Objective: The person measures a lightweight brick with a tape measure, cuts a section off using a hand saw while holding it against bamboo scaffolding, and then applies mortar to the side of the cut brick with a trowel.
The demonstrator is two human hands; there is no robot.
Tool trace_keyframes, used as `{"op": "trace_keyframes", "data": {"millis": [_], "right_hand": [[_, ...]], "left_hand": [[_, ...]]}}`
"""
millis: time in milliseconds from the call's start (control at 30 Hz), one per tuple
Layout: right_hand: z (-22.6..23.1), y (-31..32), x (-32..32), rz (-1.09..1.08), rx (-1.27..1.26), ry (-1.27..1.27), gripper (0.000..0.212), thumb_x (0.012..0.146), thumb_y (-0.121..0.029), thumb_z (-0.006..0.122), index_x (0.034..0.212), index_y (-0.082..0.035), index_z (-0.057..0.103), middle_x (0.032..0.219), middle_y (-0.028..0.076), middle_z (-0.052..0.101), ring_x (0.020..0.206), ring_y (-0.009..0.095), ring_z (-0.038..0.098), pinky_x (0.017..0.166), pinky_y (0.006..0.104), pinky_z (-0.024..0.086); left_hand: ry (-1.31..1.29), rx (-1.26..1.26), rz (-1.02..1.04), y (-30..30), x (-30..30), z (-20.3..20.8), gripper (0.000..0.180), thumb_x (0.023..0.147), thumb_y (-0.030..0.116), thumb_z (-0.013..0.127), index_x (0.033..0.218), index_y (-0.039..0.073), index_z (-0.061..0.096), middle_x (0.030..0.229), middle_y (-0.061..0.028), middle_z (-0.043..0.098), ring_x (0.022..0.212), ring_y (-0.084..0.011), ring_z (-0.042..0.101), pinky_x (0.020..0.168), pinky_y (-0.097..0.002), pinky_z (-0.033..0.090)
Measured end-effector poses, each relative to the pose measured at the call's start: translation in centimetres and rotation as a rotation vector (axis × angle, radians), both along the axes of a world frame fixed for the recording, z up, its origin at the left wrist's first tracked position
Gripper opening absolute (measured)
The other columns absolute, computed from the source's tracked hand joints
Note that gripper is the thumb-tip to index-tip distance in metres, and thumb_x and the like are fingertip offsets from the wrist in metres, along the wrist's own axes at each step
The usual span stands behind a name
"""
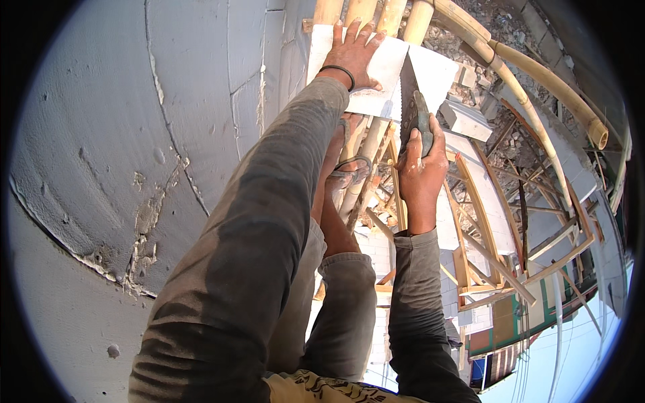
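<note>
The left arm point(259, 201) extends diagonally forward, the left hand point(353, 56) palm down with fingers point(338, 35) spread. The right hand point(424, 166), nearer the body, curls in a grip, thumb point(414, 146) pointing forward, the right forearm point(418, 285) nearly straight behind. The legs point(344, 295) show between the arms.

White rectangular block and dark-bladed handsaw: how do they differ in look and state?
The white block is broad and pale; the handsaw is dark, toothed and tapering. The block lies under the spread left hand; the handsaw is gripped in the right hand. Both are in contact with a bare hand.
</note>
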State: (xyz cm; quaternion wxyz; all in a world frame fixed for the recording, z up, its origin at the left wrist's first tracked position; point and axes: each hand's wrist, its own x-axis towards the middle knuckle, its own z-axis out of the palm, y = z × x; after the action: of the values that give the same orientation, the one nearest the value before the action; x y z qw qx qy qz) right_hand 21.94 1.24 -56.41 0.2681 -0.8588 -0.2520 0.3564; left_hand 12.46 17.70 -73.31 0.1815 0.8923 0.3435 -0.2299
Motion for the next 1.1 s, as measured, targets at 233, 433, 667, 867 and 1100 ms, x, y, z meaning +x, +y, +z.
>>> {"op": "trace_keyframes", "data": {"millis": [233, 433, 667, 867, 1100], "right_hand": [[-4.9, 5.2, 4.8, 0.018, -0.15, 0.048, 0.046, 0.1, -0.021, 0.058, 0.132, 0.011, 0.054, 0.106, 0.033, 0.068, 0.097, 0.041, 0.07, 0.085, 0.0446, 0.055], [2.3, -0.2, -0.1, 0.032, -0.049, 0.059, 0.047, 0.101, -0.016, 0.056, 0.139, 0.01, 0.048, 0.109, 0.03, 0.07, 0.098, 0.032, 0.073, 0.085, 0.0408, 0.056], [-3.8, 1.3, 3.4, 0.141, -0.037, -0.1, 0.047, 0.1, -0.018, 0.058, 0.136, 0.011, 0.05, 0.105, 0.031, 0.069, 0.087, 0.035, 0.073, 0.078, 0.0417, 0.056], [-0.4, -0.5, 0.6, 0.069, -0.011, -0.041, 0.046, 0.1, -0.013, 0.057, 0.139, 0.01, 0.048, 0.115, 0.032, 0.067, 0.105, 0.038, 0.071, 0.09, 0.0415, 0.055], [0.6, -3.4, -0.1, 0.069, 0.006, -0.021, 0.046, 0.1, -0.012, 0.057, 0.138, 0.01, 0.048, 0.12, 0.032, 0.066, 0.11, 0.038, 0.069, 0.092, 0.043, 0.054]], "left_hand": [[-0.033, -0.03, -0.004, -1.1, 2.5, -0.3, 0.123, 0.059, 0.07, 0.085, 0.16, 0.027, 0.028, 0.166, -0.007, 0.026, 0.155, -0.0324, 0.012, 0.124, -0.0597, 0.001], [0.048, 0.006, -0.008, 0.1, -0.1, 0.3, 0.124, 0.06, 0.071, 0.084, 0.16, 0.027, 0.027, 0.166, -0.0062, 0.025, 0.155, -0.0321, 0.012, 0.124, -0.0605, 0.002], [0.027, -0.04, -0.026, -1.1, 2.5, -0.3, 0.126, 0.058, 0.074, 0.083, 0.16, 0.027, 0.026, 0.166, -0.0074, 0.026, 0.155, -0.033, 0.013, 0.124, -0.061, 0.003], [0.04, -0.06, -0.002, -0.1, 1.0, 0.1, 0.121, 0.062, 0.07, 0.082, 0.158, 0.021, 0.028, 0.166, -0.0117, 0.024, 0.154, -0.0359, 0.013, 0.123, -0.0617, 0.005], [0.069, -0.14, -0.019, -0.3, 1.3, -1.0, 0.11, 0.066, 0.062, 0.079, 0.151, 0.003, 0.041, 0.16, -0.0217, 0.032, 0.151, -0.0394, 0.023, 0.123, -0.0582, 0.014]]}}
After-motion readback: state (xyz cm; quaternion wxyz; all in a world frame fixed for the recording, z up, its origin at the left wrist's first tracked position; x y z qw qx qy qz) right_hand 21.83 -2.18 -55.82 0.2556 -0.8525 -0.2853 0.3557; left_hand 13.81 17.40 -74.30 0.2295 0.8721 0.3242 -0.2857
